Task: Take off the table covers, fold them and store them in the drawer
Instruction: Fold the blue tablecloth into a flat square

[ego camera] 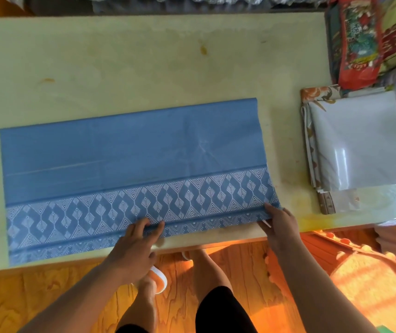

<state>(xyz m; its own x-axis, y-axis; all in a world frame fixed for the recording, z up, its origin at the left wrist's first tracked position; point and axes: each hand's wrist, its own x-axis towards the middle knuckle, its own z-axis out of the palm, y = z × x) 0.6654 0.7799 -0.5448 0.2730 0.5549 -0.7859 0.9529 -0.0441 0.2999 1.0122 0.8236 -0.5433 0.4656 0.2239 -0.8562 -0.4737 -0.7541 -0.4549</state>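
Both hands — left (136, 239), right (279, 222) — pinch the blue cover's (129, 150) near edge in a closed grip.

Pale yellow-green tabletop (144, 56) with stains, orange wood-grain floor (48, 296) below, sunlit patch on floor, colourful packages (358, 39) stacked at the far right corner

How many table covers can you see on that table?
2: the blue patterned cover spread before both hands, and a folded white-backed floral cover at the table's right end. More may be hidden.
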